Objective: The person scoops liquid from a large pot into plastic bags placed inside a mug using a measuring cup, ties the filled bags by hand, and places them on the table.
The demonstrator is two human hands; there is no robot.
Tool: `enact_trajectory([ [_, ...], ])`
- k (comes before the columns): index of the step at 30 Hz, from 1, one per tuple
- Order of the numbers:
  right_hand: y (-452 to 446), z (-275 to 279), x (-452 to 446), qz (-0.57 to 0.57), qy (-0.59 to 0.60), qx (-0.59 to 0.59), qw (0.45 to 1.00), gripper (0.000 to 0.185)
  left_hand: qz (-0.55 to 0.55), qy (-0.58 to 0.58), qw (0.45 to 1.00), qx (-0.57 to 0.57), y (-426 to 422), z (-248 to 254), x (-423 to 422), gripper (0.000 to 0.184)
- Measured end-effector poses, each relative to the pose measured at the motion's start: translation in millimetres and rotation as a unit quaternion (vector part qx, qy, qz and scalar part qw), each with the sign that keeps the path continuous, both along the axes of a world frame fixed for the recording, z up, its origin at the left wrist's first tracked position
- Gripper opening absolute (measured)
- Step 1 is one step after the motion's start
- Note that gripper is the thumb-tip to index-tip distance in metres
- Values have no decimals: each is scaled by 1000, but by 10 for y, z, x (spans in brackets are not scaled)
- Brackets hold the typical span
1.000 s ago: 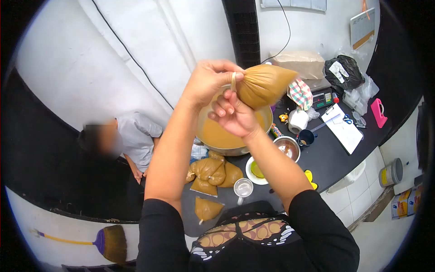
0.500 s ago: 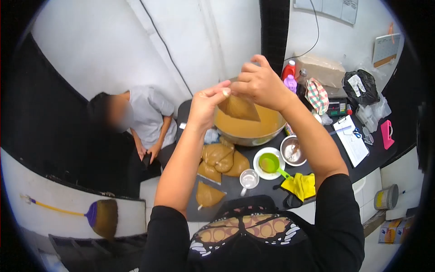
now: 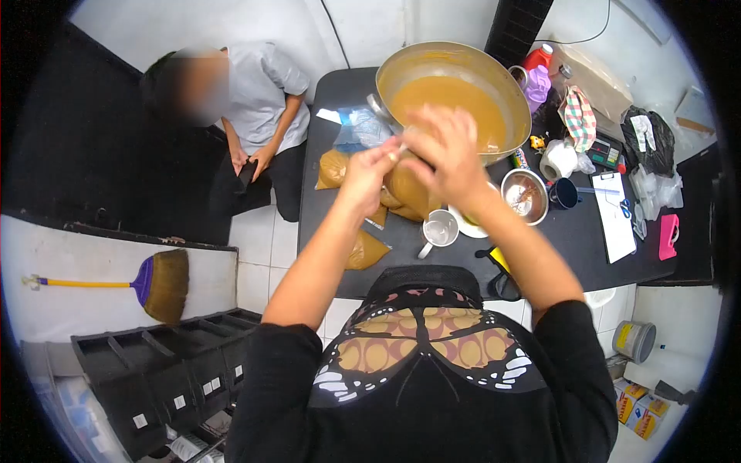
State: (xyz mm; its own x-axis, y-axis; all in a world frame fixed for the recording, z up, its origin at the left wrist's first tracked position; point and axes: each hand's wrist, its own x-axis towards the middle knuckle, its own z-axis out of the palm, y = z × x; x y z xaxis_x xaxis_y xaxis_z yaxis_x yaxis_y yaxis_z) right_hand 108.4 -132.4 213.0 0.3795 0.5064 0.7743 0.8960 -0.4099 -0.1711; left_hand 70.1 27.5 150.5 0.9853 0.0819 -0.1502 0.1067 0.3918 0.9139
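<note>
My left hand (image 3: 369, 171) is closed, pinching the gathered neck of a clear plastic bag of brown liquid (image 3: 409, 191). The bag hangs below my fingers, partly hidden by my hands. Right beside the neck is my right hand (image 3: 448, 150), its fingers smeared by motion, so their grip is unclear. More filled bags (image 3: 366, 251) lie on the table under and left of my hands. Beyond them stands a large metal basin (image 3: 505, 81) of brown liquid. A clear cup with a handle (image 3: 441, 228) is just below my right wrist.
A metal bowl (image 3: 524, 197), a dark mug (image 3: 563, 194), a clipboard (image 3: 614, 220) and a pink object (image 3: 668, 237) lie on the right of the black table (image 3: 478, 266). A seated person (image 3: 266, 92) is at the left. A broom (image 3: 164, 285) hangs lower left.
My view has tilted down, showing more of the table. The bag is lower in front of me, near the other bags. My right hand has moved around the bag's neck.
</note>
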Motion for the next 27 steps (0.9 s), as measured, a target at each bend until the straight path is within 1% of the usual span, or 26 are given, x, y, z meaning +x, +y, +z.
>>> enact_trajectory([
  [1, 30, -192, -154, -5, 44, 6, 999, 31, 27, 16, 999, -18, 4, -142, -93, 18],
  [5, 282, -740, -562, -38, 212, 55, 975, 19, 131, 84, 984, -90, -25, -544, -447, 22],
  [8, 413, -994, -684, -55, 256, 69, 963, 14, 197, 111, 963, -150, -21, -792, -611, 28],
  [11, 490, -1214, -778, -65, 285, 70, 954, 13, 244, 140, 946, -159, -44, -852, -692, 19],
  [17, 547, -1384, -921, -91, 296, 88, 947, 10, 163, 183, 942, -231, 31, -1086, -840, 11],
  [20, 554, -1487, -996, -114, 308, 88, 940, 10, 164, 209, 933, -244, 30, -1197, -879, 11],
  [27, 571, -1567, -1087, -138, 312, 84, 936, 8, 146, 239, 919, -279, 39, -1246, -926, 11],
])
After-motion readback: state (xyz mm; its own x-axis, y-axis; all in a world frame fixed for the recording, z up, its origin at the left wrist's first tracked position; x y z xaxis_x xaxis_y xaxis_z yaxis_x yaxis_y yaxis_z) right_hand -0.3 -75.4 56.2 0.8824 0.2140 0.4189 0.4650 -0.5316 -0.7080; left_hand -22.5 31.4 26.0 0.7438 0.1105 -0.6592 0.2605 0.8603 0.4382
